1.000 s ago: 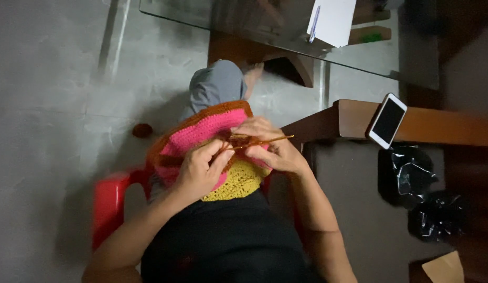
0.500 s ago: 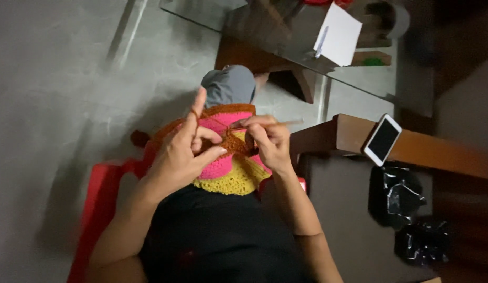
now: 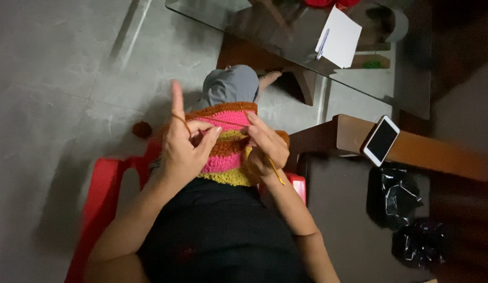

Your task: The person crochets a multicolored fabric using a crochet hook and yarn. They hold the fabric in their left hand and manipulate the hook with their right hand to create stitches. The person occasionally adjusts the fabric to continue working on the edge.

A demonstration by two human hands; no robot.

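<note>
The crochet piece [image 3: 225, 147], striped brown, pink and yellow, lay on the person's lap above the red chair [image 3: 105, 188]. The left hand [image 3: 185, 149] pinched its upper edge, forefinger raised straight with brown yarn [image 3: 182, 119] looped over it. The right hand [image 3: 265, 147] was closed round a hook [image 3: 277, 172], its tip hidden, probably in the top row. Good work here meant keeping that yarn taut over the finger and the edge pinched close to the stitch.
</note>
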